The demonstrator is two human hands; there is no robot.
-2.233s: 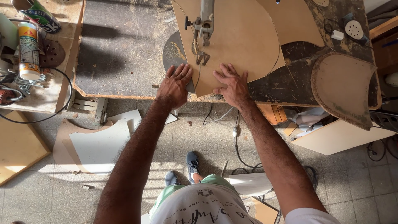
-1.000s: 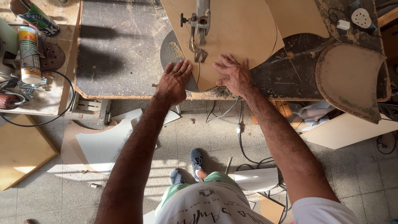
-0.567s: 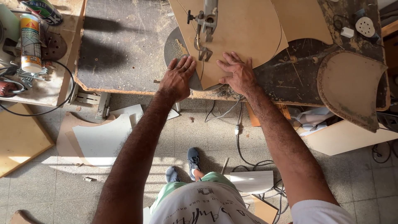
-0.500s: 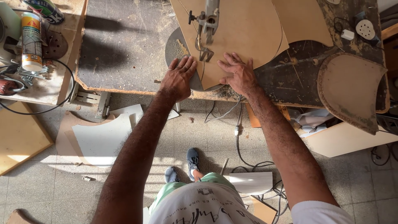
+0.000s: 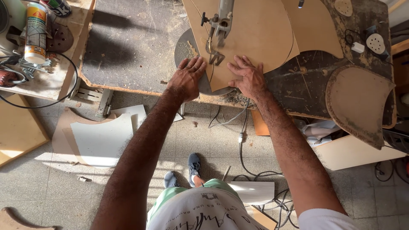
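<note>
Both hands, left hand (image 5: 187, 79) and right hand (image 5: 247, 76), press flat with fingers spread on the board (image 5: 251, 38), the saw (image 5: 217, 30) between them.

Two hands (image 5: 187, 79), one scroll saw (image 5: 218, 30), one sealant tube (image 5: 36, 32), two shoes (image 5: 194, 166)

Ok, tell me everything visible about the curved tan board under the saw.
The tan board looks like thin fibreboard, smooth and pale brown, with rounded edges narrowing to a point toward the person. It lies flat on the dusty workbench, under the saw head. The left hand and right hand press its near end on either side of the blade.
</note>
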